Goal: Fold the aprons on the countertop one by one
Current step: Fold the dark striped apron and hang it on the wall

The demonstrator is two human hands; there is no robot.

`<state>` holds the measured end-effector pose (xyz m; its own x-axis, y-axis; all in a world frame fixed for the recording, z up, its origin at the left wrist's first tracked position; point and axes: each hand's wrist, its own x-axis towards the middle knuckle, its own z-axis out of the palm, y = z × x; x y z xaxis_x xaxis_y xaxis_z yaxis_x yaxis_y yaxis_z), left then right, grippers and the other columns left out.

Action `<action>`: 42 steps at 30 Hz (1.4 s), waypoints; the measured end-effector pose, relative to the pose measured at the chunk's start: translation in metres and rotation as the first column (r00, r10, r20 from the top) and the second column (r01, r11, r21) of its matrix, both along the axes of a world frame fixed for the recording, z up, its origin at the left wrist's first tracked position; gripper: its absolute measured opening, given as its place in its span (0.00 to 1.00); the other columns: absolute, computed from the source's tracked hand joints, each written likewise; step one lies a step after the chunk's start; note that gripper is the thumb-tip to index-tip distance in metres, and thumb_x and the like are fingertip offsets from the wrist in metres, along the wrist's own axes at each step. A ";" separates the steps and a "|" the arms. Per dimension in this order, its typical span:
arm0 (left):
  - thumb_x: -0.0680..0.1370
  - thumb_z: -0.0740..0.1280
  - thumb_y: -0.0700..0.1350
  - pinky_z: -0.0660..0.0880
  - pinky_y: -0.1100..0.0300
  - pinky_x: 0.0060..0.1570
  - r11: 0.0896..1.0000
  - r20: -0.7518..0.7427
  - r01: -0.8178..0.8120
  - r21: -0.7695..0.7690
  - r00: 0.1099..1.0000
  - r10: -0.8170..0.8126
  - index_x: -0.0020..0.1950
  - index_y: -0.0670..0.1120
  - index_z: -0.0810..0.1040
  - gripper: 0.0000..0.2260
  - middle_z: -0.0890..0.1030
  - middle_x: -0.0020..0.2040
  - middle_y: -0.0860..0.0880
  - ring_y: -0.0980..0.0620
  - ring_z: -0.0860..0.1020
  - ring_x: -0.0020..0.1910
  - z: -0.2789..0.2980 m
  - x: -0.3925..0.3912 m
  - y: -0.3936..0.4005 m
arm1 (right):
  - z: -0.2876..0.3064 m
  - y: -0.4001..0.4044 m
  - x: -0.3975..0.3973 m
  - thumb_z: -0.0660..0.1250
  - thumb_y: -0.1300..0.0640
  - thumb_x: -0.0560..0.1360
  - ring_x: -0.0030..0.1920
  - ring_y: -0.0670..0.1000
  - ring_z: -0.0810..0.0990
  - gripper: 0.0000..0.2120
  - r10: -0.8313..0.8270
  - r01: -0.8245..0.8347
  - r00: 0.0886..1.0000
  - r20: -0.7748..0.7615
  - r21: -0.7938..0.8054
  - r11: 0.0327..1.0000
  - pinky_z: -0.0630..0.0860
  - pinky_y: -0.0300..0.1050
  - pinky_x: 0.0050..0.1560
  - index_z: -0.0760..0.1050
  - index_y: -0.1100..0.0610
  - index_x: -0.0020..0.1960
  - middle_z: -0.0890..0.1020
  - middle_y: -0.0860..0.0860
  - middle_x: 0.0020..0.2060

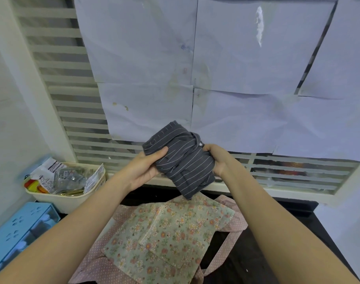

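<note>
Floral green cotton apron (166, 238) lies folded on your black tabletop (256, 253). Both hands, left (143, 170) and right (217, 160), grip a bundled grey pinstriped apron (181, 158) above it. Basket packet labels are unreadable.

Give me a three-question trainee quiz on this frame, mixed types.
1. True or false: the striped apron lies flat on the countertop.
2. Which hands grip it? A) left hand only B) right hand only C) both
3. Fill in: the floral apron lies on top of the ____ apron.

Key: 1 false, it is held up in the air; 2 C; 3 pink dotted.
</note>
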<state>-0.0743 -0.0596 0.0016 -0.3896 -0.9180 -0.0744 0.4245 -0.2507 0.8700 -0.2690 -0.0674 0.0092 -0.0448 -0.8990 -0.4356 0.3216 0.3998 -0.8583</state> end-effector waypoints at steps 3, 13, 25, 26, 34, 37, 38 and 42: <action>0.70 0.66 0.40 0.81 0.57 0.43 1.000 -0.013 0.028 0.014 1.000 -0.028 0.60 0.43 0.76 0.18 0.83 0.54 0.44 0.49 0.82 0.49 -0.004 0.006 0.001 | 0.004 0.005 -0.005 0.54 0.66 0.75 0.25 0.52 0.77 0.12 0.110 -0.110 0.994 -0.025 0.014 0.994 0.77 0.42 0.29 0.70 0.61 0.36 0.77 0.54 0.25; 0.76 0.69 0.42 0.81 0.55 0.45 0.949 0.149 -0.274 0.155 0.956 0.252 0.56 0.44 0.77 0.10 0.82 0.50 0.45 0.49 0.81 0.47 -0.009 0.007 -0.015 | 0.003 -0.003 0.017 0.65 0.50 0.77 0.41 0.51 0.77 0.15 -0.025 -0.205 0.794 -0.608 -0.306 0.930 0.75 0.46 0.46 0.78 0.62 0.41 0.79 0.54 0.38; 0.75 0.67 0.38 0.80 0.62 0.47 0.991 0.326 -0.005 -0.136 0.944 0.050 0.57 0.46 0.78 0.12 0.83 0.52 0.49 0.54 0.82 0.49 0.003 0.007 0.000 | 0.006 -0.006 0.020 0.57 0.60 0.78 0.23 0.49 0.70 0.14 -0.065 -0.046 0.800 -0.596 -0.170 0.984 0.67 0.36 0.25 0.68 0.60 0.34 0.73 0.54 0.26; 0.74 0.67 0.38 0.80 0.62 0.48 0.990 0.290 -0.001 -0.139 0.956 0.041 0.57 0.46 0.78 0.12 0.83 0.52 0.49 0.54 0.82 0.50 0.003 0.008 0.001 | 0.007 -0.007 0.015 0.57 0.62 0.77 0.20 0.47 0.69 0.12 -0.090 0.030 0.881 -0.464 -0.135 0.990 0.65 0.34 0.22 0.67 0.60 0.35 0.72 0.53 0.24; 0.73 0.66 0.38 0.80 0.55 0.48 0.995 0.215 0.021 -0.099 0.977 0.001 0.59 0.44 0.76 0.14 0.83 0.53 0.45 0.49 0.82 0.49 0.003 0.025 -0.004 | 0.023 -0.007 -0.001 0.57 0.59 0.79 0.16 0.45 0.72 0.16 0.053 -0.054 0.998 0.012 0.028 0.998 0.70 0.32 0.19 0.68 0.57 0.32 0.74 0.50 0.18; 0.74 0.65 0.37 0.80 0.56 0.50 0.996 0.160 -0.058 -0.073 0.985 0.069 0.57 0.44 0.77 0.12 0.83 0.52 0.44 0.50 0.83 0.48 0.000 0.030 -0.009 | 0.042 -0.009 0.005 0.65 0.58 0.77 0.30 0.46 0.79 0.08 0.135 -0.143 0.984 -0.116 -0.063 0.988 0.77 0.37 0.30 0.73 0.57 0.39 0.81 0.50 0.25; 0.73 0.66 0.37 0.80 0.56 0.50 0.995 0.149 -0.066 -0.069 0.986 0.076 0.57 0.44 0.77 0.13 0.83 0.51 0.44 0.50 0.82 0.48 -0.002 0.030 -0.010 | 0.045 -0.010 0.007 0.65 0.60 0.76 0.33 0.46 0.78 0.07 0.138 -0.152 0.978 -0.156 -0.084 0.985 0.76 0.38 0.33 0.74 0.56 0.40 0.81 0.49 0.26; 0.74 0.65 0.35 0.80 0.58 0.48 0.995 0.158 -0.063 -0.081 0.985 0.075 0.57 0.44 0.77 0.12 0.83 0.52 0.45 0.50 0.81 0.50 -0.002 0.025 -0.011 | 0.047 -0.016 0.019 0.65 0.64 0.73 0.28 0.47 0.72 0.07 0.079 -0.137 0.907 -0.414 -0.112 0.984 0.72 0.37 0.31 0.72 0.59 0.36 0.76 0.52 0.26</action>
